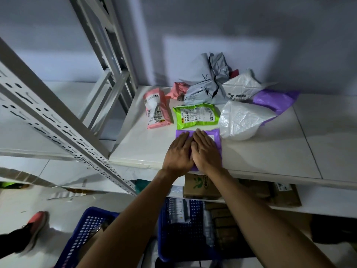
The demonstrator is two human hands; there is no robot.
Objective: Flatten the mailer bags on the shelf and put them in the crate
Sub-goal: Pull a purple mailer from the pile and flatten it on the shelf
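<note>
A purple mailer bag (216, 136) lies at the front edge of the white shelf (143, 149). My left hand (178, 152) and my right hand (205, 150) press flat on it side by side, fingers straight, covering most of it. Behind it lie a green mailer (196, 115), a pink mailer (157, 111), a white bag (241, 120), a second purple bag (276, 100) and a heap of grey bags (206, 80). A blue crate (85, 231) stands on the floor below at the left.
A second blue crate (185, 225) holding packets sits under the shelf. Cardboard boxes (201, 185) fill the lower shelf. A perforated metal upright (58, 120) slants across the left. A shoe (32, 229) of a person shows on the floor at far left.
</note>
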